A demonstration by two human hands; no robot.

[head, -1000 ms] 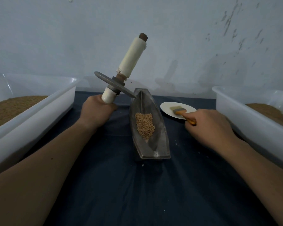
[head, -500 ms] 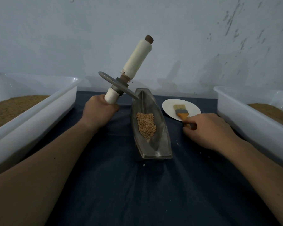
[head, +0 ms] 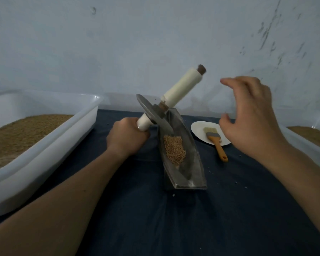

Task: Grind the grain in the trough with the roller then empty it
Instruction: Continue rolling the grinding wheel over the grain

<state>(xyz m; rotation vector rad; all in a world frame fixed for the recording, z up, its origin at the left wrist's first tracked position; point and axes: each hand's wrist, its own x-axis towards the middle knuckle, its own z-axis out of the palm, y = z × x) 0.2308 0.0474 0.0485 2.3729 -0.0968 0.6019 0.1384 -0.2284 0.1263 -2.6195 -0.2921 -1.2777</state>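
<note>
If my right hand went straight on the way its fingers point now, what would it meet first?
Likely the roller's white upper handle: the right hand hangs open, fingers aimed left at it, nothing visible between. Depth is unclear, so it might pass in front.

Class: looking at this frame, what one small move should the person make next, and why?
Probably close the right hand on the free upper end of the roller: that hand hovers open beside it, the left hand grips only the lower end, and the grain in the trough looks unground.
</note>
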